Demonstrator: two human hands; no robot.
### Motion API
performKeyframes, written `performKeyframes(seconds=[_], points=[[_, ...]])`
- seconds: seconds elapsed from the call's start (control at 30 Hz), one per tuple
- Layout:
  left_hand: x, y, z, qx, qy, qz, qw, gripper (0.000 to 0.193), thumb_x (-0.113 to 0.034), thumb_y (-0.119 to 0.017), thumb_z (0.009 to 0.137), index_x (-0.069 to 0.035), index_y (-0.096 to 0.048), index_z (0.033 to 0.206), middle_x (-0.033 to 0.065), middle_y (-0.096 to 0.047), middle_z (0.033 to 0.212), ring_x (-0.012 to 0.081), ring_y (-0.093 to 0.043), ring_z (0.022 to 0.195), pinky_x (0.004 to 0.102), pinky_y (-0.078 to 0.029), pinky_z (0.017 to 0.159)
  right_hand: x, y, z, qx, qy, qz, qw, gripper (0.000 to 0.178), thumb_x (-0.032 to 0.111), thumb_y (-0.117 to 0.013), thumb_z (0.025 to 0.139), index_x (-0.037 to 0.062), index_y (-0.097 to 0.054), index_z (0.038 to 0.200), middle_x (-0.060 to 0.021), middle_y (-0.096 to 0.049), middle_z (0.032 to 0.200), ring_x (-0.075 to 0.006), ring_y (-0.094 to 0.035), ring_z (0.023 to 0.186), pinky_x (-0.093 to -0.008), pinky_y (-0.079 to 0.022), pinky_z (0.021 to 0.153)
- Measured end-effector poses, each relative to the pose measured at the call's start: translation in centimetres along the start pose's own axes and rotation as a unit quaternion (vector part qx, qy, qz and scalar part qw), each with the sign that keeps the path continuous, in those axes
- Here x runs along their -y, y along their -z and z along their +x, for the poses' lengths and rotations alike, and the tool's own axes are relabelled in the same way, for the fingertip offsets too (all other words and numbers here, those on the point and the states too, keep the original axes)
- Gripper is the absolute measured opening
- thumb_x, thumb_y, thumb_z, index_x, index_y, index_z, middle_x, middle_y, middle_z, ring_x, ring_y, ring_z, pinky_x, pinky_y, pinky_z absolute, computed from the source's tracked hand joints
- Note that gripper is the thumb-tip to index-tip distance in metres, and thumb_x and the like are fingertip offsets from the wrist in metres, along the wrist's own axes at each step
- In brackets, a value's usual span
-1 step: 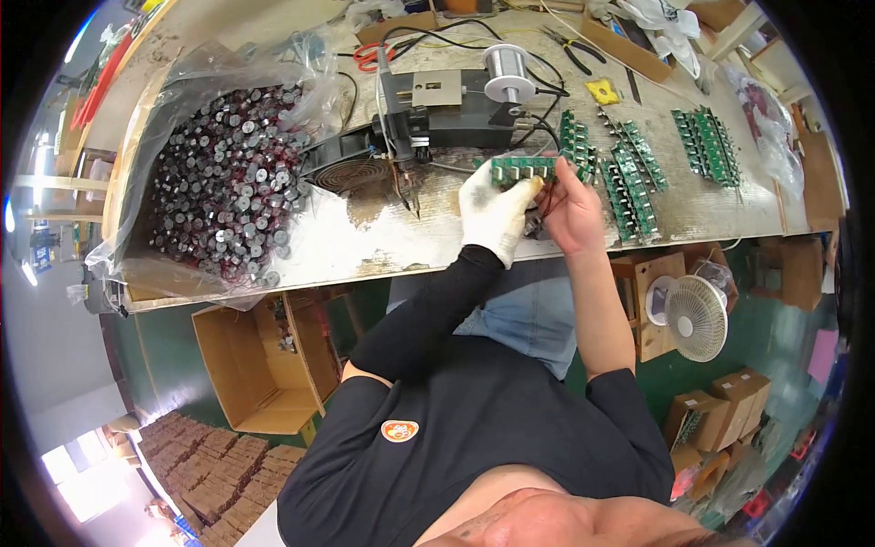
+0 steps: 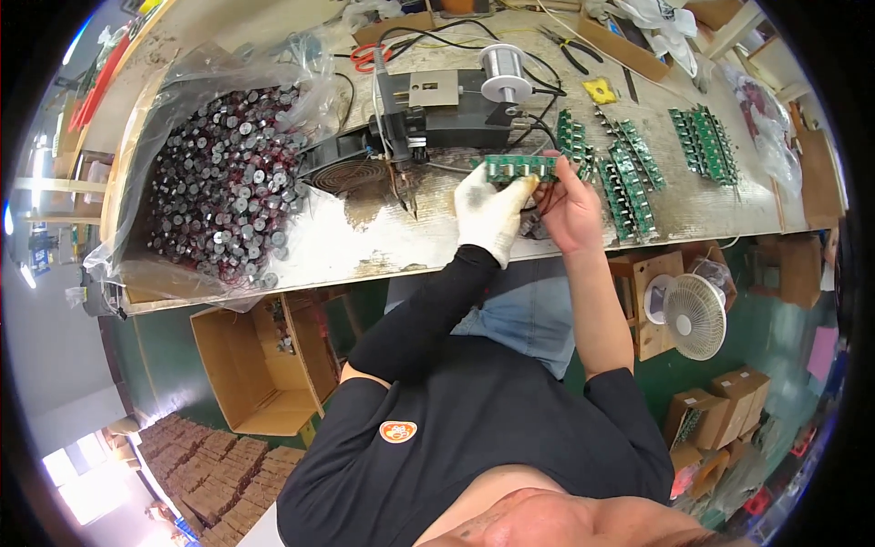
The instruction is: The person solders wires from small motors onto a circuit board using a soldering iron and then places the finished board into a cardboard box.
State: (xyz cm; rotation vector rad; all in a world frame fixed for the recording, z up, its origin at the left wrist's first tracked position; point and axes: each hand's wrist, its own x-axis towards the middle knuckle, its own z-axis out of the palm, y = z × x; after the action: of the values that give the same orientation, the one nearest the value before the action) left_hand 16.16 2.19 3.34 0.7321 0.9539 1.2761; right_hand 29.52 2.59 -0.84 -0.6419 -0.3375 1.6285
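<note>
Two hands at one green circuit board (image 2: 521,169), a long narrow strip with a row of pale upright parts. Left hand (image 2: 483,214), in a white glove with a dark sleeve above it: fingers clamped on the board, thumb along its near edge. Right hand (image 2: 579,219), bare: fingertips gathered at the board's right end, thin dark-red wires (image 2: 550,195) just below them; cannot tell whether these fingers pinch the board or the wires. The board thus lies between the two sets of fingers, above the worktable (image 2: 319,246).

Just right of the right fingers: a group of similar green boards (image 2: 629,196). Farther right, well apart: a second group of boards (image 2: 704,146).

Beyond the fingers: a dark bench device (image 2: 465,132), with a spool of silvery wire (image 2: 504,68) standing beyond the board. Farther beyond and to the right: a small yellow piece (image 2: 599,89) and pliers (image 2: 574,53).

Left of the left fingers: a pointed metal tip (image 2: 407,202) near them; red-handled scissors (image 2: 366,59) farther beyond; well to the left, a heap of small round metal parts (image 2: 228,182) in a plastic-lined container.

Below table level, right of and nearer the body than the right fingers: a white fan (image 2: 694,316).
</note>
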Motion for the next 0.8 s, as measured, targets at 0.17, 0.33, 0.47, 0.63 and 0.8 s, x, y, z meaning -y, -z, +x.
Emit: performKeyframes(seconds=[0.17, 0.33, 0.47, 0.63, 0.8], points=[[0.2, 0.5, 0.2, -0.001, -0.003, 0.009, 1.000, 0.020, 0.002, -0.068, 0.079, 0.000, -0.060, 0.097, 0.0061, -0.066, 0.090, 0.0113, -0.062, 0.078, 0.0242, -0.050, 0.071, 0.3, -1.1, -0.3, -0.061, 0.038, -0.026, 0.997, 0.013, 0.010, -0.062, 0.089, 0.0062, -0.061, 0.102, -0.0038, -0.065, 0.090, -0.0134, -0.063, 0.071, -0.0260, -0.052, 0.061], [0.2, 0.4, -0.1, 0.024, -0.023, 0.084, 0.996, 0.023, 0.002, -0.070, 0.076, -0.001, -0.060, 0.096, 0.0047, -0.067, 0.089, 0.0106, -0.063, 0.078, 0.0241, -0.050, 0.071, 0.3, -0.1, 0.4, -0.079, 0.015, -0.015, 0.997, 0.008, 0.009, -0.063, 0.088, 0.0087, -0.063, 0.096, -0.0021, -0.066, 0.085, -0.0133, -0.064, 0.072, -0.0256, -0.051, 0.062], [0.2, 0.7, 0.3, 0.028, 0.021, 0.020, 0.999, 0.021, 0.002, -0.070, 0.077, 0.001, -0.062, 0.096, 0.0072, -0.068, 0.089, 0.0130, -0.065, 0.078, 0.0249, -0.051, 0.070, 0.6, 0.5, 0.3, -0.063, 0.004, -0.029, 0.998, 0.007, 0.008, -0.063, 0.087, 0.0088, -0.063, 0.094, -0.0021, -0.066, 0.085, -0.0125, -0.063, 0.074, -0.0239, -0.050, 0.062], [0.8, 0.7, 0.8, 0.051, 0.115, -0.144, 0.982, 0.018, 0.004, -0.067, 0.079, 0.001, -0.065, 0.097, 0.0091, -0.069, 0.088, 0.0161, -0.066, 0.074, 0.0275, -0.054, 0.067, 0.4, -1.6, 0.3, -0.038, -0.084, 0.096, 0.991, 0.019, 0.024, -0.056, 0.094, 0.0069, -0.062, 0.098, -0.0021, -0.065, 0.084, -0.0128, -0.062, 0.075, -0.0227, -0.049, 0.062], [0.1, -0.5, 0.3, -0.016, 0.036, -0.007, 0.999, 0.022, 0.003, -0.071, 0.076, 0.000, -0.064, 0.097, 0.0066, -0.069, 0.088, 0.0121, -0.064, 0.077, 0.0246, -0.051, 0.068, 0.0, -2.7, -0.4, -0.067, 0.064, -0.079, 0.993, 0.021, 0.010, -0.059, 0.092, 0.0016, -0.057, 0.111, -0.0037, -0.065, 0.090, -0.0125, -0.062, 0.075, -0.0238, -0.050, 0.061]])
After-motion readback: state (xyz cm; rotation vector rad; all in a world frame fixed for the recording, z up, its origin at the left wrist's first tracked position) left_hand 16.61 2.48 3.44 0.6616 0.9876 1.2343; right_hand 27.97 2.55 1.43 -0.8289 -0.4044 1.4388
